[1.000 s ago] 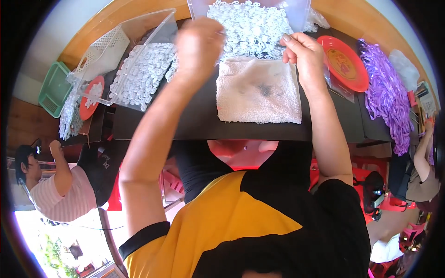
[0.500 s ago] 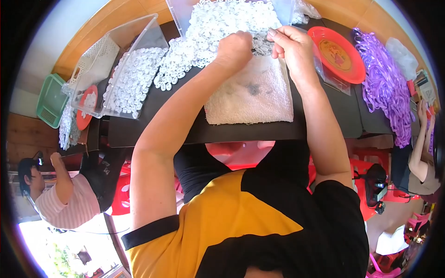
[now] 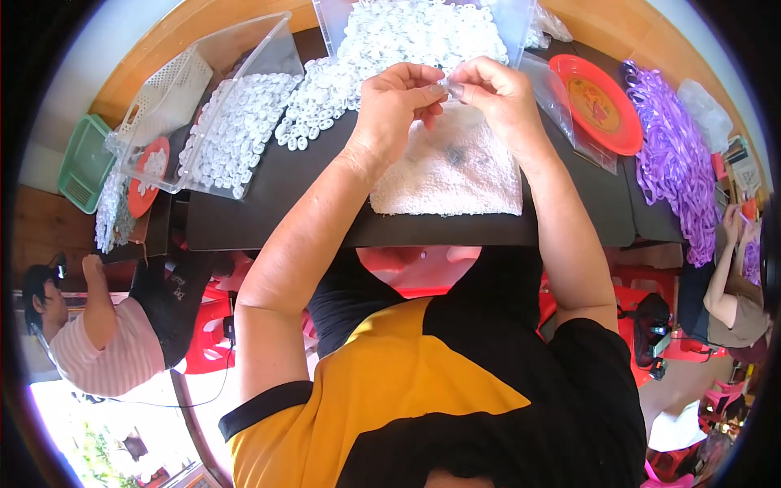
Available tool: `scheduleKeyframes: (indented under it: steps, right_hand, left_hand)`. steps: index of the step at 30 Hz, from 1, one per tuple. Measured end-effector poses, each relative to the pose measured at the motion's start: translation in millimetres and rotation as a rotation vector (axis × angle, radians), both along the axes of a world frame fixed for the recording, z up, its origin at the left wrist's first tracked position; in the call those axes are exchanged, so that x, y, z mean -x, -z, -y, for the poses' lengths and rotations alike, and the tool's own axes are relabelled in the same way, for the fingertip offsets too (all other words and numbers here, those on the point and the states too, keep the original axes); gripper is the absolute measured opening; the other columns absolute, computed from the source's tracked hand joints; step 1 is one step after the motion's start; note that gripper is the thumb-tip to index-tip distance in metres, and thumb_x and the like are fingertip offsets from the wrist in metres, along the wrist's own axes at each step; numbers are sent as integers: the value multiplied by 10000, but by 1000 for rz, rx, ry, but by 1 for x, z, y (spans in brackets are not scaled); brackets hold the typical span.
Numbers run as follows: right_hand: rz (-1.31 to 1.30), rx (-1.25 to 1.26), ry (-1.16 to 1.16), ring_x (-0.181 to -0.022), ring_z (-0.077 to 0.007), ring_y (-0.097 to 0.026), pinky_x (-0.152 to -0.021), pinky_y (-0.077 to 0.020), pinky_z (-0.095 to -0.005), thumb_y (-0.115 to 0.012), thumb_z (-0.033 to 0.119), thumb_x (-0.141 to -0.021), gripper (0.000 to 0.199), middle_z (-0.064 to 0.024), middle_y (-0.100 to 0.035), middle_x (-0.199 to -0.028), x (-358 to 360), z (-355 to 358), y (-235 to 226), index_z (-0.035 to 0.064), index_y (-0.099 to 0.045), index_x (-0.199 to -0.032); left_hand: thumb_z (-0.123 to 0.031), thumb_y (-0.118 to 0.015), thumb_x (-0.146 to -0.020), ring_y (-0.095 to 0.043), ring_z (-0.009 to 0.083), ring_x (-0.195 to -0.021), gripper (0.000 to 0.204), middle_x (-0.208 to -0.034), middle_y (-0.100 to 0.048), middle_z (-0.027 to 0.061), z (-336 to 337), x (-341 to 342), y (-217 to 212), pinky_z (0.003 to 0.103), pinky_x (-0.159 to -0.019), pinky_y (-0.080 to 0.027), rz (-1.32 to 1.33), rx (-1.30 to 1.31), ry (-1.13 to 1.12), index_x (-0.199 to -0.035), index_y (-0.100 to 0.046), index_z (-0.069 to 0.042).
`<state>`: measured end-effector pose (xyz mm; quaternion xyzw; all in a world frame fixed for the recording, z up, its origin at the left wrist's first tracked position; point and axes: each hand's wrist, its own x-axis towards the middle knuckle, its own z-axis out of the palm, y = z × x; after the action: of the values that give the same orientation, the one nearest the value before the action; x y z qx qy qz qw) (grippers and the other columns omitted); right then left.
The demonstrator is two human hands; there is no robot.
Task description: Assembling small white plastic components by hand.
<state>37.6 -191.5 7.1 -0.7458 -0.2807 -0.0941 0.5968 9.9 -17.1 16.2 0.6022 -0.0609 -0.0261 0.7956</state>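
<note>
My left hand [image 3: 390, 107] and my right hand [image 3: 503, 96] meet above the far part of a white towel [image 3: 451, 183]. The fingertips of both are pinched together around a small whitish piece [image 3: 445, 83], mostly covered by the fingers. Just beyond the hands, a heap of small white oval plastic pieces [image 3: 325, 91] with holes spills onto the dark table from a clear plastic bin [image 3: 525, 37]. Dark smudges mark the towel between my wrists.
A second clear bin [image 3: 185, 172] of white pieces lies tipped at left, near a green basket [image 3: 85, 167]. A red plate [image 3: 614, 122], a clear bag [image 3: 561, 102] and purple ribbons [image 3: 671, 163] are at right. Co-workers sit at left [image 3: 110, 342] and right [image 3: 736, 305].
My left hand has drawn back from the heap, turned, and come fingertip to fingertip with my right hand around the small piece. My right hand has shifted slightly nearer and left.
</note>
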Motion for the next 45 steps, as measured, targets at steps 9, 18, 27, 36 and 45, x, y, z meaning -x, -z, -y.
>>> scheduleKeyframes:
  steps: [9, 18, 27, 36, 45]
  right_hand:
    - [-40, -11, -22, -772, -78, -577, -720, -474, -238, -622, 21, -844, 124, -34, -668, -824, 3, -2, -5, -6, -655, -961]
    - [-42, 110, -66, -763, -86, -577, -708, -471, -250, -625, 38, -849, 101, -31, -657, -808, 3, 2, -6, -8, -639, -938]
    - [-237, -80, -30, -709, -67, -553, -641, -393, -217, -632, 97, -874, 85, 5, -618, -760, 7, 3, -12, 33, -642, -929]
    - [-202, -132, -23, -688, -67, -568, -635, -406, -216, -662, 104, -852, 73, 5, -651, -770, 12, -2, -14, 44, -666, -892]
    - [-113, -127, -63, -705, -71, -586, -661, -471, -223, -665, 44, -844, 111, -13, -661, -771, 13, -7, -8, 19, -659, -952]
  left_hand:
    - [24, -630, -826, -564, 111, -671, 287, -828, -629, 65, -4, 3, 1, 238, -556, -462, 240, -283, -46, -1109, -577, 32]
    - [35, -629, -823, -558, 106, -672, 275, -856, -640, 67, -5, 3, 0, 236, -572, -474, 280, -294, -59, -1096, -595, 29]
    - [-61, -624, -882, -587, 142, -686, 142, -835, -651, 98, -5, 3, 1, 258, -575, -468, 71, -102, 7, -989, -629, 33]
    - [-188, -546, -954, -548, 169, -601, 252, -732, -617, 99, -8, 0, 3, 286, -522, -429, -120, 217, 235, -873, -623, 38]
    - [-200, -598, -922, -515, 136, -650, 177, -739, -578, 35, -16, -9, 11, 248, -501, -359, -221, 330, 428, -869, -596, -31]
